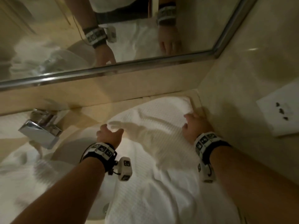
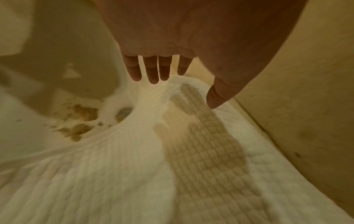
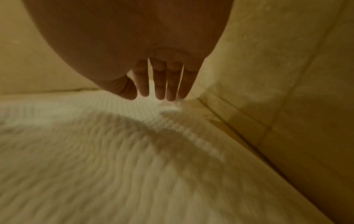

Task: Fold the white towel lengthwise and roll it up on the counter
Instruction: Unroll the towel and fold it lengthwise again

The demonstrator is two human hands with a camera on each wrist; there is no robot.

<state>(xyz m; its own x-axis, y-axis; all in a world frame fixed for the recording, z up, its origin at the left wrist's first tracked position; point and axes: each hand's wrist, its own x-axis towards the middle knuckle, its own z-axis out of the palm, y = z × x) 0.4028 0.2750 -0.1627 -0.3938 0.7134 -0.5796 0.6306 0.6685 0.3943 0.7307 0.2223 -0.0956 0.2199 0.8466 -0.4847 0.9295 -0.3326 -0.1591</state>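
White towel (image 1: 155, 167) — waffle-textured, spread lengthwise on the beige counter (image 1: 90, 110), its far end reaching the corner by the back wall. Surface rumpled, with soft ridges across the middle; the near part runs out of view. Left far corner lifted slightly — the far right corner lies close beside the side wall. Not rolled.

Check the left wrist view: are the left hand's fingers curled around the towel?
No. The left hand has straight, spread fingers reaching toward the white towel, gripping nothing.
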